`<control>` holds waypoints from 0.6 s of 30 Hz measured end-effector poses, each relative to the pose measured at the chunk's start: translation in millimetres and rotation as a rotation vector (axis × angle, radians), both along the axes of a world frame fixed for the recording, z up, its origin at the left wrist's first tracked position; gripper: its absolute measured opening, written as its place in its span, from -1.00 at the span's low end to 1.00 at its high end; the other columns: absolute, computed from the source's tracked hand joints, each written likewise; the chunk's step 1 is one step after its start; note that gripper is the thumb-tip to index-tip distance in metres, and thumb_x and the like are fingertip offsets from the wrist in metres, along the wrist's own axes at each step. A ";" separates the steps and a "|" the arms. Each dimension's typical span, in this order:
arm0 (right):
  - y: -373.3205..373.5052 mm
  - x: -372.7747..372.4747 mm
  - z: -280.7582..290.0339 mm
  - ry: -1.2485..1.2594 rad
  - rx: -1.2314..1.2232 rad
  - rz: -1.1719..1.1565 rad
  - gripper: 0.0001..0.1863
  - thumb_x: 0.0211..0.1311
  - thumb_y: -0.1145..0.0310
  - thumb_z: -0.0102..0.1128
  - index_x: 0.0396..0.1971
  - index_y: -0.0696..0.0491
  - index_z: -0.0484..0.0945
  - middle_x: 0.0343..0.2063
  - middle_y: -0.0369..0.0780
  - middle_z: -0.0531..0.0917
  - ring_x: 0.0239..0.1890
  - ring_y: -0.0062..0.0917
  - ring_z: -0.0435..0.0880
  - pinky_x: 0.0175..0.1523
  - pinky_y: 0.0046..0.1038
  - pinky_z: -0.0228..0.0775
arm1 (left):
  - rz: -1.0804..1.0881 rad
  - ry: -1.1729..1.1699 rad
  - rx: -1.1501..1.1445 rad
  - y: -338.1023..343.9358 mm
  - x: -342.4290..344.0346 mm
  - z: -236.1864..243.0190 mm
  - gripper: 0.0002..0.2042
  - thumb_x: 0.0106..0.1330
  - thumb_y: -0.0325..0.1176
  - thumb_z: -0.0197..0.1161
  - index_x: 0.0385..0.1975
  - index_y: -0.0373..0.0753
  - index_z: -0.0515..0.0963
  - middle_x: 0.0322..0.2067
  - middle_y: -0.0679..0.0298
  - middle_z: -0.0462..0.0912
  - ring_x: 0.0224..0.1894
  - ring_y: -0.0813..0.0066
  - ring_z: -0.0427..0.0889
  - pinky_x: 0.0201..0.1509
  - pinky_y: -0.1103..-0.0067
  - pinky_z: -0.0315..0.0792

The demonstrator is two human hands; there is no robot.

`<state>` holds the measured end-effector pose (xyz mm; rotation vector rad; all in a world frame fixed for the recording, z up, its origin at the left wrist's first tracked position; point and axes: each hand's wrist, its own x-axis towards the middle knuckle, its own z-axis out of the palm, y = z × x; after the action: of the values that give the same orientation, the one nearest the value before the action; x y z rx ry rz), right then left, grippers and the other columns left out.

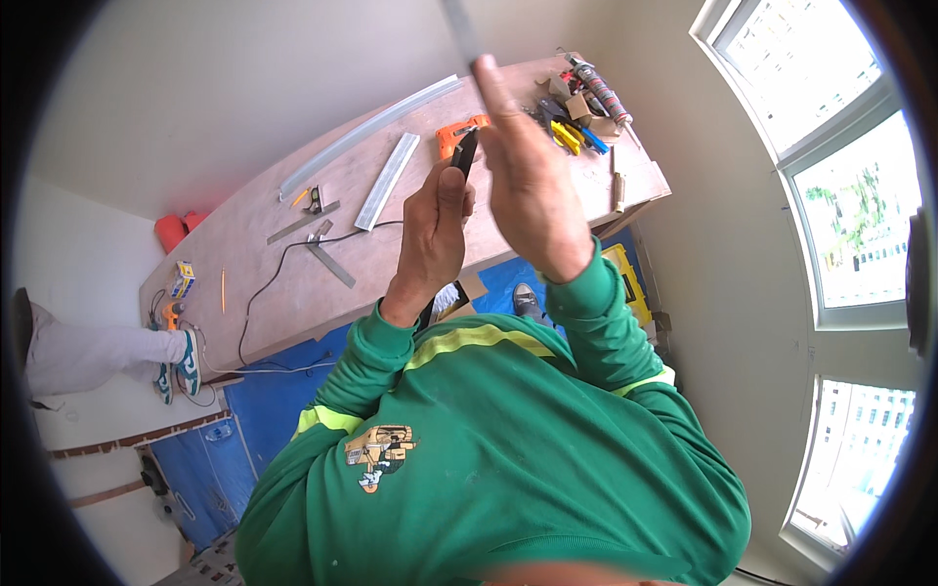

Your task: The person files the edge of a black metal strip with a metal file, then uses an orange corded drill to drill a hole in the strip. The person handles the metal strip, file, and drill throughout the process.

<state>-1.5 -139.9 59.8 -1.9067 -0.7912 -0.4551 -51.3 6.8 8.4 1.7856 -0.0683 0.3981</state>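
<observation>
My left hand (428, 227) is closed around a short black tool (462, 148) held upright over the workbench. My right hand (528, 186) is raised beside it, its fingertips at the lower end of a blurred thin grey strip (461, 31) that rises to the top edge. Behind my hands lie an orange tool (452, 133) and a pale channel strip (387, 181).
The plywood workbench (244, 283) holds a long clear strip (366, 127), squares (327, 259), cords, piled tools (576, 133), a caulk tube (596, 86) and a drill (172, 313). A person's legs (107, 347) show at left. Blue sheeting (254, 420) covers floor; windows (850, 215) line the right.
</observation>
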 end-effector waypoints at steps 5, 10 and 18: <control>-22.8 -30.8 -12.4 0.199 0.170 0.123 -0.26 0.51 0.74 -0.08 0.67 0.17 0.16 0.33 -0.08 0.63 -0.36 -0.62 0.46 -0.05 -0.51 0.51 | 0.029 -0.023 -0.038 14.1 6.5 -5.4 -0.38 0.78 0.16 -0.20 -0.17 -0.33 0.56 -0.49 0.37 0.43 -0.44 0.58 0.37 -0.35 0.53 0.31; -23.1 -56.2 -49.6 0.435 0.162 0.229 -0.19 0.42 0.78 -0.05 0.67 0.09 0.19 -0.15 -0.14 0.62 -0.36 -0.51 0.42 -0.09 -0.44 0.51 | 0.040 -0.041 -0.037 17.9 10.8 -2.9 -0.40 0.79 0.13 -0.20 -0.26 -0.30 0.53 -0.51 0.38 0.42 -0.44 0.59 0.38 -0.34 0.53 0.31; -0.9 -48.8 -58.3 0.381 0.234 0.212 -0.19 0.45 0.76 -0.05 0.69 0.03 0.18 -0.41 -0.30 0.44 -0.37 -0.58 0.43 -0.12 -0.46 0.48 | 0.025 -0.097 -0.065 11.1 12.3 -0.1 -0.47 0.81 0.05 -0.15 -0.30 -0.26 0.49 -0.50 0.42 0.38 -0.43 0.64 0.34 -0.34 0.57 0.28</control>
<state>-50.3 -140.9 1.5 -1.6040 -0.6459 -0.0456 -39.0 17.9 8.3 1.7043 -0.0999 0.4992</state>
